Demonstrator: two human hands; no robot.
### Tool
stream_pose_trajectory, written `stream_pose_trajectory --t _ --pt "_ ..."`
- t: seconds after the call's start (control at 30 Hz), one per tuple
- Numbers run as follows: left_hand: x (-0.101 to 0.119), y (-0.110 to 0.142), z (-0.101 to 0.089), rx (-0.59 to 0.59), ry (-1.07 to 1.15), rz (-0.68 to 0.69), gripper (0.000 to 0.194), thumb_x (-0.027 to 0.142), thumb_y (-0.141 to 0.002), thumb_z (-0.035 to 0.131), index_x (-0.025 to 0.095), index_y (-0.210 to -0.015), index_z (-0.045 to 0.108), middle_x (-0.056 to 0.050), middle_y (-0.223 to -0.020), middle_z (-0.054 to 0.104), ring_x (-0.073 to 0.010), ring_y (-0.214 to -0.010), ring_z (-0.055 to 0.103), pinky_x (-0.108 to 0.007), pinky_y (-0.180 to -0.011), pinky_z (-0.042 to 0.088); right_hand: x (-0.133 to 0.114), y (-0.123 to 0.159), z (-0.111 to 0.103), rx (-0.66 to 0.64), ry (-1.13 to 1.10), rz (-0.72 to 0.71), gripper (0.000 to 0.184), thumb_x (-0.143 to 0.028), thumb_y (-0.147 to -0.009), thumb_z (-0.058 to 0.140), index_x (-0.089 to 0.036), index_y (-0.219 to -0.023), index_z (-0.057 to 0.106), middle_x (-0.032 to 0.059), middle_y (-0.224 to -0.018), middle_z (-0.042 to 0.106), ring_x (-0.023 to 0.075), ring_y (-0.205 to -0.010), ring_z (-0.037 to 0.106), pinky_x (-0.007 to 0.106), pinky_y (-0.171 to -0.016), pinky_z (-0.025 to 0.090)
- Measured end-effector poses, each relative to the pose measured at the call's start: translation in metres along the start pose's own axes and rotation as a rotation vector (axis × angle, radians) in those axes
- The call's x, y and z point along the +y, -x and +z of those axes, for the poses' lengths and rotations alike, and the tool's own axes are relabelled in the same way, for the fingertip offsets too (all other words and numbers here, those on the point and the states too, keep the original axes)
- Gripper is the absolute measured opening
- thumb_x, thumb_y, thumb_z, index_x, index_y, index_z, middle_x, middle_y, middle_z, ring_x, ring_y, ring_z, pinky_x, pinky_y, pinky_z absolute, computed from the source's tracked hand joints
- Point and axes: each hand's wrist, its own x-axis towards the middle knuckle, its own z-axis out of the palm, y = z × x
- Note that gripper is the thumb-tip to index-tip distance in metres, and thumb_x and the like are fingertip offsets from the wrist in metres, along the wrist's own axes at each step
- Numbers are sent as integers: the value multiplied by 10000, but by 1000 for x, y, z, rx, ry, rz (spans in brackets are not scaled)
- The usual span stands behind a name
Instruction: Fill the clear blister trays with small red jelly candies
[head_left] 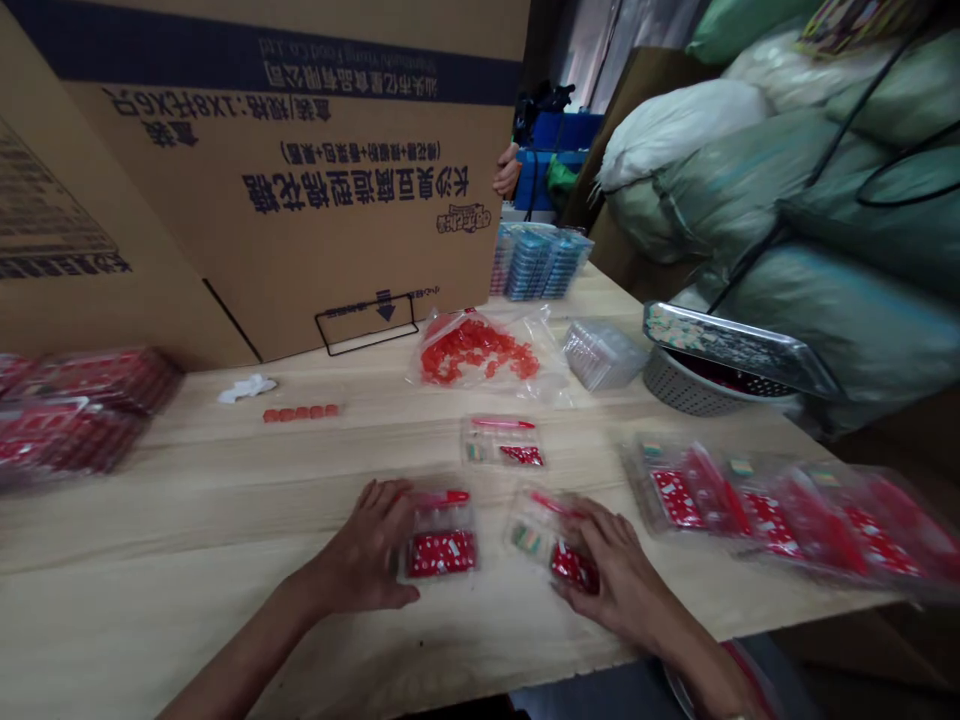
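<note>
Left tray [442, 525] — on table [225, 570], left hand [379, 550] curled at its left edge, hold uncertain; pink stick [444, 498] at far side, long axis left-right. Right tray [541, 540] — beside it, gripped in right hand [611, 560], skewed, right end nearer. Step: apparently setting out trays; next likely calls for squaring, releasing.

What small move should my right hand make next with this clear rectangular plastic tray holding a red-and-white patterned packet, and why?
Your right hand might gently straighten its clear rectangular plastic tray: that one seems to lie askew, while the similar tray at your left hand looks nearly square to the view.
</note>
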Motion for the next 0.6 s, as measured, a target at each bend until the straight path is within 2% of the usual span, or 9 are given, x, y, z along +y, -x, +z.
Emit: stream_pose_trajectory --t 0.07,0.13,0.2,0.27,0.33,0.4,0.47,0.5,0.6 --pt "0 1 -4 94 102 38 837 376 -555 764 241 -1288 382 -120 -1299 442 -345 -1241 402 -539 -1037 356 -17 -10 -3 31 -11 -2 672 -414 -726 670 -233 -1329 437 142 -1444 352 347 -1363 247 580 -1081 180" --pt "0 9 -11 210 158 63 764 397 -627 717 263 -1284 352 -101 -1265 437 -317 -1206 428 -490 -985 428 -48 -27 -1 20 -66 -91 670 -429 -736 674 -232 -1331 437 133 -1450 354 329 -1374 231 557 -1098 166" --pt "-1 24 -19 318 148 43 713 394 -676 683 270 -1283 331 -96 -1256 428 -302 -1186 442 -474 -970 445 -82 -49 7 -72 -116 -238 708 -435 -720 695 -237 -1344 423 121 -1469 336 313 -1381 224 534 -1114 146" --pt "-7 42 -25 397 86 -23 692 387 -693 673 272 -1282 331 -94 -1257 425 -300 -1165 456 -473 -955 453 -109 -70 18 -171 -133 -372 817 -447 -672 731 -205 -1373 387 148 -1479 307 318 -1377 223 514 -1120 136" --pt "-19 57 -30 439 11 -102 671 390 -683 684 268 -1260 362 -91 -1241 442 -301 -1134 477 -469 -930 466 -124 -86 27 -218 -152 -445 839 -428 -613 768 -176 -1337 425 159 -1409 385 323 -1314 313 489 -1102 198" --pt "-34 61 -33 456 -37 -156 636 396 -677 690 262 -1228 402 -83 -1207 475 -294 -1104 497 -457 -912 473 -129 -94 32 -208 -203 -470 719 -363 -615 754 -181 -1257 487 122 -1265 495 288 -1203 419 444 -1056 289" --pt "-49 46 -35 459 -54 -166 602 414 -682 687 248 -1204 437 -79 -1175 512 -284 -1091 512 -444 -914 467 -128 -96 34 -182 -254 -475 628 -304 -631 724 -197 -1210 504 95 -1215 505 256 -1162 442 407 -1025 331" --pt "-55 33 -35 449 -62 -156 588 424 -684 683 237 -1193 456 -79 -1164 532 -281 -1088 519 -437 -917 461 -127 -95 35 -178 -259 -470 612 -298 -629 725 -201 -1193 509 101 -1266 468 261 -1200 413 413 -1034 320" --pt "-68 -26 -36 359 -123 -120 519 414 -663 688 218 -1122 546 -71 -1108 604 -267 -1041 561 -411 -912 454 -122 -93 38 -219 -196 -438 661 -410 -563 792 -197 -1137 542 132 -1474 237 350 -1367 181 503 -1090 202"
